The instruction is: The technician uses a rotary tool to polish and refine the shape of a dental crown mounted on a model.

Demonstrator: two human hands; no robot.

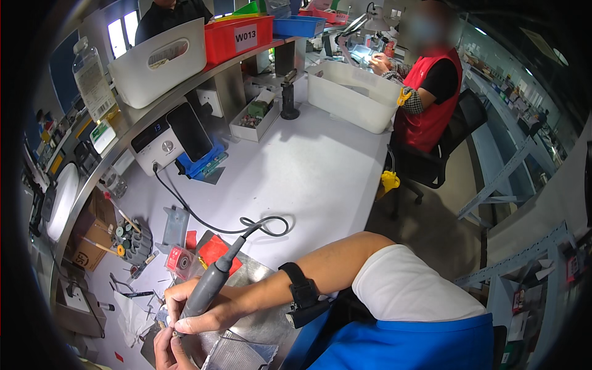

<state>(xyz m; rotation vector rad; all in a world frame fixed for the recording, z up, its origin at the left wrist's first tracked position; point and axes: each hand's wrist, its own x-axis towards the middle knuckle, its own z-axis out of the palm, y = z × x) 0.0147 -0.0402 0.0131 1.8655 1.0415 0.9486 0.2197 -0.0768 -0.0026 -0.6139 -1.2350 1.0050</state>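
Observation:
My right hand (209, 311) is wrapped round a grey rotary handpiece (208, 288), held like a pen with its tip angled down to the lower left. A black cable (185, 203) loops from its upper end to a white control box (159, 145) with a dial. At the lower edge my left hand (169, 351) is closed in a pinch right at the handpiece's tip. Whatever those fingers hold is too small and covered to name. Beneath both hands lies a metal tray (271, 320), with a clear textured plastic bag (237, 354) on it.
Left of my hands stand a grey tool holder (132, 237), a cardboard box (95, 228) and a clear box (180, 262). A phone (190, 132) leans on the control box. Beyond are a white bin (351, 95) and a co-worker in a red vest (431, 92). A shelf holds bins (237, 40).

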